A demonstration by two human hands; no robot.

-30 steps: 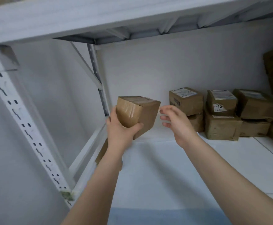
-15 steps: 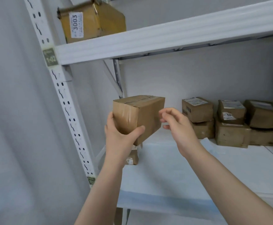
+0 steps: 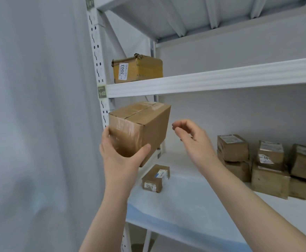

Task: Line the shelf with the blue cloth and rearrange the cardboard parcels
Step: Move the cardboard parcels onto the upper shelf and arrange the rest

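The white shelf (image 3: pixel 284 210) carries a blue cloth (image 3: pixel 185 206), a small parcel (image 3: pixel 155 178) and stacked parcels (image 3: pixel 268 166).

Box (image 3: pixel 139 130) held up in L hand (image 3: pixel 120 157), in front of rack post (image 3: pixel 97 70), just below front edge of upper shelf (image 3: pixel 212 81). R hand (image 3: pixel 192 140) to right of box, not touching it. Small parcel (image 3: pixel 155 178) lies on cloth (image 3: pixel 185 206) on lower shelf (image 3: pixel 177 157), below held box, near left end. Parcel stacks (image 3: pixel 233 150) at right of lower shelf, toward back wall, well apart from small parcel. Labelled parcel (image 3: pixel 136 69) on upper shelf, left end, beside post.
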